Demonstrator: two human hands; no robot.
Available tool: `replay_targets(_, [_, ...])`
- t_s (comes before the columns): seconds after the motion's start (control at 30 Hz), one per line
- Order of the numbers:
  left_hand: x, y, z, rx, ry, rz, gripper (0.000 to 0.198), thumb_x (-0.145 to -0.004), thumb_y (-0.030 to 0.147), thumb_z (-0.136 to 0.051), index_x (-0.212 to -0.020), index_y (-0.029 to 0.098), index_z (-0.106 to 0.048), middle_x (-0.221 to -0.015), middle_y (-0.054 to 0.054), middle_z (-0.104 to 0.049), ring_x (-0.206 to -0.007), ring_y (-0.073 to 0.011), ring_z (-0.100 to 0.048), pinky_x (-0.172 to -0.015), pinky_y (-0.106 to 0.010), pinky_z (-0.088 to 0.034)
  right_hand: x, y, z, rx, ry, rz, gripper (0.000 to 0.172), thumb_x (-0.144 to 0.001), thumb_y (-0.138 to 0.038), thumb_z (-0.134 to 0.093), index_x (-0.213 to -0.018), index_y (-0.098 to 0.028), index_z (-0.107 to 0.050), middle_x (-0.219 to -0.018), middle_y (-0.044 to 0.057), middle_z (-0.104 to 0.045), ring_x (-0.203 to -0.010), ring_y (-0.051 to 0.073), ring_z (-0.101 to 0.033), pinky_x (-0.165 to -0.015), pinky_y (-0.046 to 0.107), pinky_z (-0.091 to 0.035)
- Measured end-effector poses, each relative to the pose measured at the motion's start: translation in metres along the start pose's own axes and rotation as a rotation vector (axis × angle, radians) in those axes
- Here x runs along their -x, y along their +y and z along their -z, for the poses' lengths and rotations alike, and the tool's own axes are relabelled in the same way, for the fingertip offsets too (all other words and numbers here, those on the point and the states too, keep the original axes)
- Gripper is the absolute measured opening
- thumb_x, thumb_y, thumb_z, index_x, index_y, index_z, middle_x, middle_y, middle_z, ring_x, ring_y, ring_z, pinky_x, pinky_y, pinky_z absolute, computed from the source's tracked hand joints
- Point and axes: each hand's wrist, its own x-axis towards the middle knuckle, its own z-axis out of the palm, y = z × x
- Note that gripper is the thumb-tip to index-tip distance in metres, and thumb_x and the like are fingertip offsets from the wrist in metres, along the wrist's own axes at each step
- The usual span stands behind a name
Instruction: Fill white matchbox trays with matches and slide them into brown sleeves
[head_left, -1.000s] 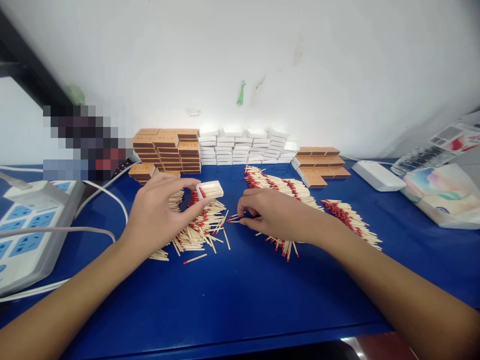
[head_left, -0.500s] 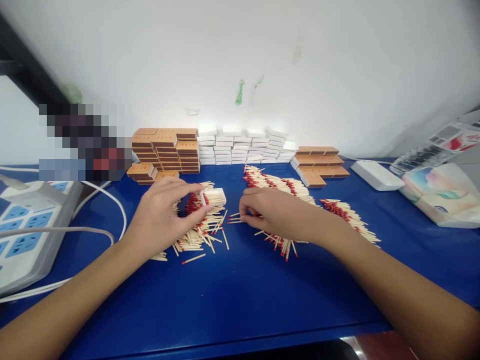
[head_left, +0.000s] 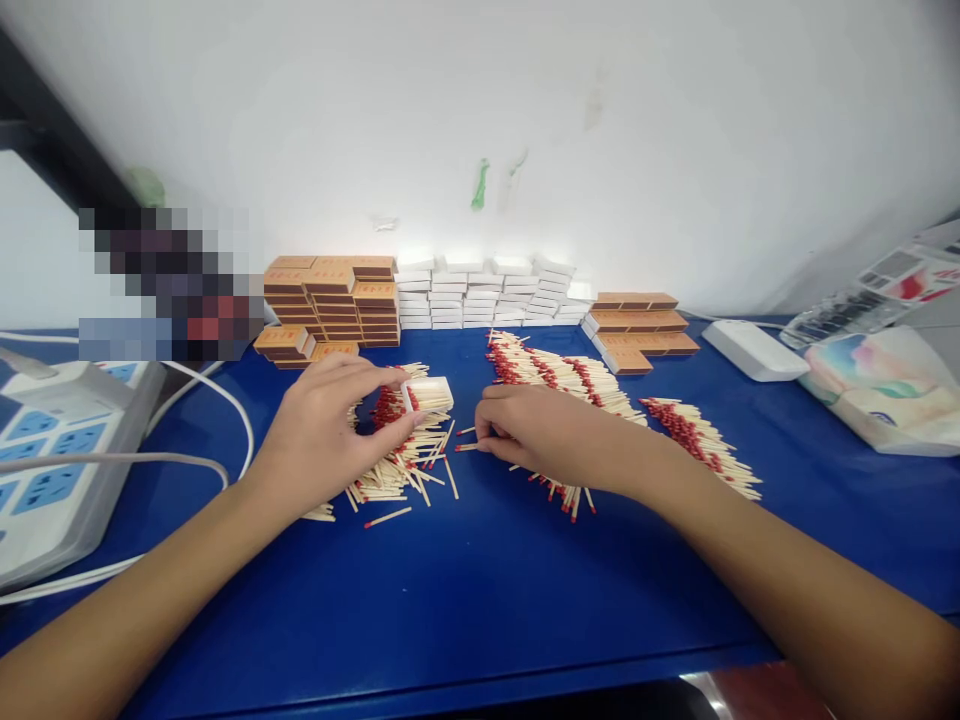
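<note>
Our two hands among matches on the blue table
Right of the power strip, our left hand pinches the small white tray between thumb and forefinger, just above the loose match heap; our right hand closes its fingertips on a few matches lying on the table, near the tray.
</note>
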Motion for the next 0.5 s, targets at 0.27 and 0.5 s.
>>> replay_targets(0.27, [0.0, -0.002, -0.002, 0.005, -0.01, -0.022, 0.036, -0.089, 0.045, -0.08, -0.114, 0.02, -0.077, -0.101, -0.007, -0.079, -0.096, -0.0238, -0.071, -0.09, -0.038, -0.057, -0.004, -0.025, 0.006, 0.284, -0.111, -0.085, 0.018, -0.104, -0.019, -0.054, -0.1, -0.014, -0.07, -0.102, 0.01, -0.07, -0.082, 0.021, -0.067, -0.064, 0.034, -0.035])
replay_targets(0.5, [0.003, -0.004, -0.002, 0.033, -0.03, -0.047, 0.036, -0.089, 0.043, -0.081, -0.116, 0.019, -0.076, -0.103, -0.006, -0.078, -0.098, -0.0227, -0.07, -0.09, -0.037, -0.056, -0.002, -0.022, 0.005, 0.256, -0.085, -0.06, 0.019, -0.106, -0.024, -0.053, -0.101, -0.016, -0.07, -0.105, 0.008, -0.07, -0.084, 0.021, -0.068, -0.066, 0.034, -0.037])
